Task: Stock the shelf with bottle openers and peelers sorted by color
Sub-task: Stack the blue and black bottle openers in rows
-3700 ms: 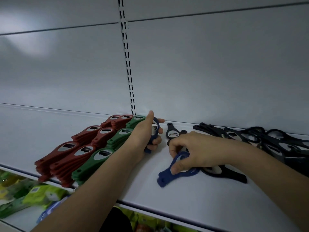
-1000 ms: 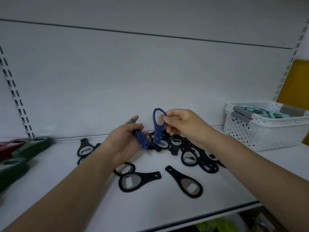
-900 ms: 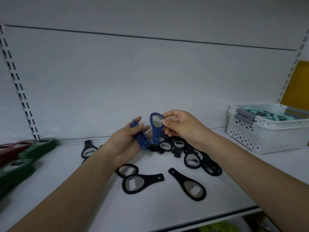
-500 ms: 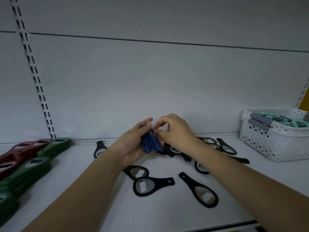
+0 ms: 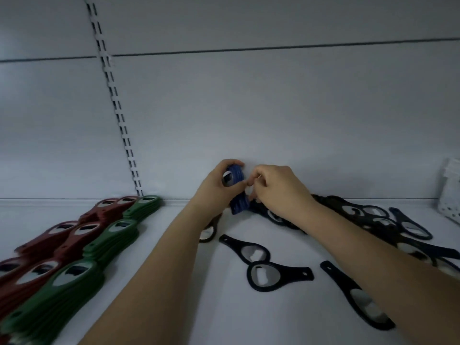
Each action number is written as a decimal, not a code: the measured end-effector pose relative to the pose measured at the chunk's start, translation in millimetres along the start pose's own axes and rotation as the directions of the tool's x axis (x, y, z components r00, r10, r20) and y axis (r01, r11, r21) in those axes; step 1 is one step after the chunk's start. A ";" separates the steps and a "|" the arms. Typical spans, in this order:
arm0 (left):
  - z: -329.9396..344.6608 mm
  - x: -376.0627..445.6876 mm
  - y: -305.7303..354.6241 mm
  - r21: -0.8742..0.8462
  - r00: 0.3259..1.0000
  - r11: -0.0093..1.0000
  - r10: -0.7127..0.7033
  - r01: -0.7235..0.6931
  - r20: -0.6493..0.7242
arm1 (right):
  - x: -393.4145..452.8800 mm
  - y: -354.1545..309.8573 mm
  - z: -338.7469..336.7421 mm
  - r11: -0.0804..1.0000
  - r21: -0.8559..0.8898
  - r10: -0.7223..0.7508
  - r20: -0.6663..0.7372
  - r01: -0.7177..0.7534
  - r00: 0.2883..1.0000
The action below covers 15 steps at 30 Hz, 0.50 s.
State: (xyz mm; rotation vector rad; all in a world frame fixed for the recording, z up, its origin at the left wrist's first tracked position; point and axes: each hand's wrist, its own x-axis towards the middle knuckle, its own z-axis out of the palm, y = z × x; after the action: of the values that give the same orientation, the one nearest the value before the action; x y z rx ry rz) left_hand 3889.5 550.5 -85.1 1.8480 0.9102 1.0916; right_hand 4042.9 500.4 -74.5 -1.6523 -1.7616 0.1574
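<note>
- Gripping a stack of blue bottle openers (image 5: 237,192): left hand (image 5: 219,189) closed around it, above the white shelf (image 5: 174,295), near the back wall.
- Touching the same stack from the other side: right hand (image 5: 278,189), fingers curled and pinched against the blue edges.
- Lying loose on the shelf under and right of the arms: black bottle openers (image 5: 271,272).
- Stacked in rows at far left: red bottle openers (image 5: 57,242), with green bottle openers (image 5: 117,232) just beside them.
- Showing only partly at the right edge: white basket (image 5: 449,192).
</note>
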 end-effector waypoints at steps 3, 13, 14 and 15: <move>-24.4 -0.1 1.6 0.294 0.996 0.955 0.064 -0.045 -0.055 | -2.7 -8.5 12.2 0.992 0.122 0.016 0.014 -0.018 1.000; -85.9 -5.3 -5.6 0.795 0.965 0.590 -0.262 0.142 0.022 | -30.4 -8.6 43.5 0.906 0.048 -0.370 0.574 0.420 0.731; -87.9 -3.3 -3.1 0.828 0.956 0.541 -0.292 0.145 0.023 | -29.1 -5.6 42.3 0.905 0.033 -0.366 0.567 0.423 0.738; -89.5 -1.8 -0.1 0.865 0.949 0.483 -0.315 0.135 0.027 | -27.5 -2.0 40.4 0.903 0.027 -0.370 0.555 0.429 0.745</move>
State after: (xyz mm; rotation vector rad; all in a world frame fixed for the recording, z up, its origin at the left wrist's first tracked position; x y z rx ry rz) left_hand 3807.3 572.8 -57.3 2.4371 1.7408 0.2229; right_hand 4017.0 489.8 -114.5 -1.3206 -2.5669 0.3767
